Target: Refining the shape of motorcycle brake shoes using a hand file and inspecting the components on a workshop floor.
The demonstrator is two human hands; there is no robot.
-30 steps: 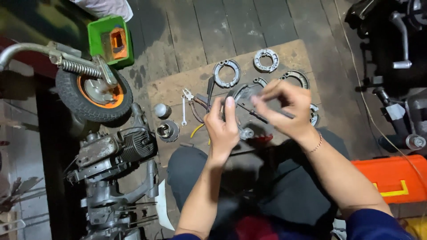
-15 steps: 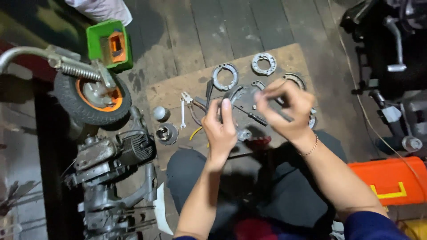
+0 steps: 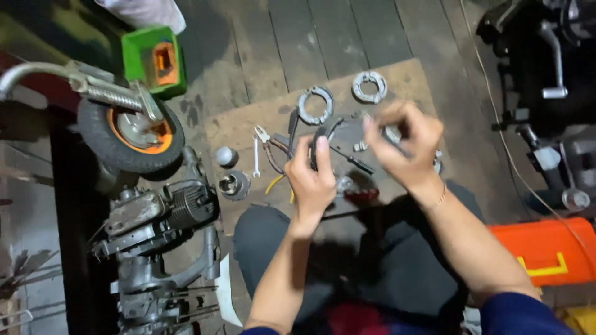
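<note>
On the dark plank floor (image 3: pixel 248 43) at far left a small wheel (image 3: pixel 130 133) stands beside a green box (image 3: pixel 152 59) and an engine (image 3: pixel 158 214). Right of them, cardboard (image 3: pixel 242 127) carries pliers (image 3: pixel 268 146) and brake shoes (image 3: pixel 315 104). The left hand (image 3: pixel 312 177) grips a dark curved part (image 3: pixel 323 133); the right hand (image 3: pixel 406 149) is blurred, fingers pinched, contents unclear. An orange case (image 3: pixel 546 251) sits far right.

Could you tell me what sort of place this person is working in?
Probably a small engine or scooter repair spot on a wooden plank floor: an engine lies beside a small wheel, and ring-shaped metal parts and pliers are spread on a board.
</note>
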